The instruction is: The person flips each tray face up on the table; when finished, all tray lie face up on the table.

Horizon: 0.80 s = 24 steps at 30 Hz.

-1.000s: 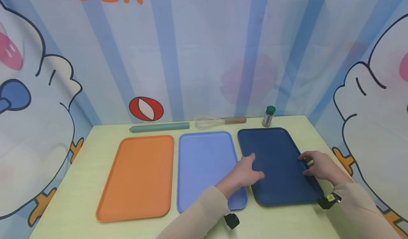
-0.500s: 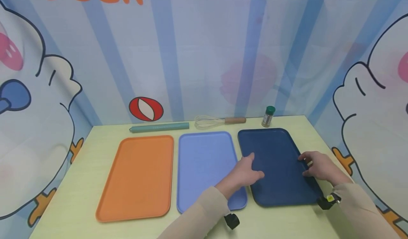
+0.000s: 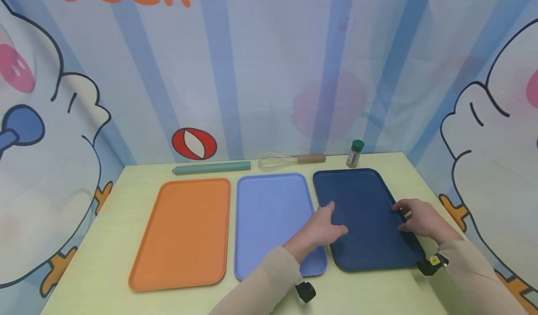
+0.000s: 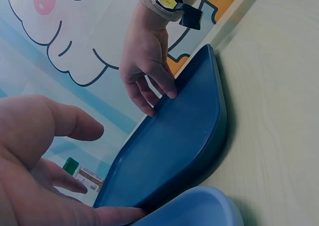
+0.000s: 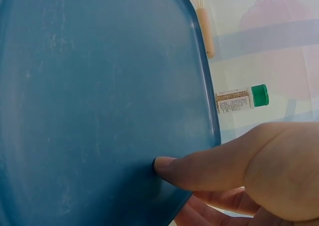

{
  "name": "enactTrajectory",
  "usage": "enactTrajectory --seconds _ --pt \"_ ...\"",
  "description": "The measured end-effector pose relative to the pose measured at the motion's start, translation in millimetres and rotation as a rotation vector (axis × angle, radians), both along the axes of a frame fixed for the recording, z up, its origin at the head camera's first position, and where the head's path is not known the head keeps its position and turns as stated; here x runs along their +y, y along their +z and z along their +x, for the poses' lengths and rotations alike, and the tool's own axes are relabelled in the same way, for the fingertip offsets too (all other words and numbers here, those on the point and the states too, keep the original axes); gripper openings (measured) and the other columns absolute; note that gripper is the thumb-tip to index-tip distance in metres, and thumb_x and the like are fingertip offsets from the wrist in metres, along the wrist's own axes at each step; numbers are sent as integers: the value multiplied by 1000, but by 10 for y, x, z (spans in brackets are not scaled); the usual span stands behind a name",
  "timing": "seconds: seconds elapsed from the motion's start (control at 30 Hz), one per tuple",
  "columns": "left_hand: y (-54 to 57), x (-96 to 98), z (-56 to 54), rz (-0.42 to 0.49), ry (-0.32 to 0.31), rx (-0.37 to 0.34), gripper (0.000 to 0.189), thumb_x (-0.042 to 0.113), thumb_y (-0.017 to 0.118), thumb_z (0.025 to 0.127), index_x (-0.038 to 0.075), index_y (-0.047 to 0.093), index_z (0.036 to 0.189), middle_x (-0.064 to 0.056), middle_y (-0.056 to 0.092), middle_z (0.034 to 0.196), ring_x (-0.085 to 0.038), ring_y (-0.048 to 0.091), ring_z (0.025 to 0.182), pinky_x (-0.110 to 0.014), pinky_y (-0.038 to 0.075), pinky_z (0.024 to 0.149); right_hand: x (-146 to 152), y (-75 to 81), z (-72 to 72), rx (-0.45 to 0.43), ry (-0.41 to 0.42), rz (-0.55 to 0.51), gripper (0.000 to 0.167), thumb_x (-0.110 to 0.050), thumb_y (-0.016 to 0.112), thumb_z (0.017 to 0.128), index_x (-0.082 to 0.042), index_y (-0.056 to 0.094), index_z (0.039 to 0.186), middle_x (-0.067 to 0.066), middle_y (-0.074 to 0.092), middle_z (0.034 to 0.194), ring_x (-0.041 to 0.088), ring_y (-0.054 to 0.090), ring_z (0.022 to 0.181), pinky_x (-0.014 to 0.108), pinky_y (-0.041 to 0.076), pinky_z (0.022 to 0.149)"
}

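A dark blue tray [image 3: 365, 217] lies on the table at the right. My right hand [image 3: 424, 219] grips its right rim, with the thumb over the inner side in the right wrist view and the fingers [image 5: 219, 213] beyond the edge. At the left rim is my left hand [image 3: 321, 226], its thumb and forefinger spread above the tray. In the left wrist view, a lower finger [image 4: 117, 214] of the left hand reaches down beside the dark blue rim. A periwinkle tray [image 3: 269, 212] stands close by, partly hidden under the left forearm.
An orange tray [image 3: 185, 231] lies at the left. Along the back edge are a teal stick-like object [image 3: 212, 167], a whisk [image 3: 311, 158] with a wooden handle, and a green-capped spice jar [image 3: 354, 155]. A printed cloth [image 3: 269, 72] rises behind the table.
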<state>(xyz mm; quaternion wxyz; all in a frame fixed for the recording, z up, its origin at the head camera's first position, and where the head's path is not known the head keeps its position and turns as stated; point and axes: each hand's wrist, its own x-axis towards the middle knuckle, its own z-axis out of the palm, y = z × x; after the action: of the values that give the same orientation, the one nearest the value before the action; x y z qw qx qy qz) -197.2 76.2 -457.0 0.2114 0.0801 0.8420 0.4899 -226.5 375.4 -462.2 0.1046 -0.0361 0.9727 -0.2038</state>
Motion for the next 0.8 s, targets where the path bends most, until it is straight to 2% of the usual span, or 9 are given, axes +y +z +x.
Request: enactTrajectory --seconds 0.47,0.8 --pt "-9 3 39 3 -5 -15 79 25 71 99 15 31 166 -8 26 173 -28 20 161 -51 37 121 8 5 27 -8 8 -7 46 7 84 78 12 65 120 37 64 114 48 67 99 52 61 77" --pt "-9 7 44 17 -3 -20 79 24 72 99 15 32 166 -9 26 173 -28 19 161 -51 37 121 40 -8 26 -10 15 -32 47 5 85 79 12 64 121 37 64 115 49 67 100 52 61 77"
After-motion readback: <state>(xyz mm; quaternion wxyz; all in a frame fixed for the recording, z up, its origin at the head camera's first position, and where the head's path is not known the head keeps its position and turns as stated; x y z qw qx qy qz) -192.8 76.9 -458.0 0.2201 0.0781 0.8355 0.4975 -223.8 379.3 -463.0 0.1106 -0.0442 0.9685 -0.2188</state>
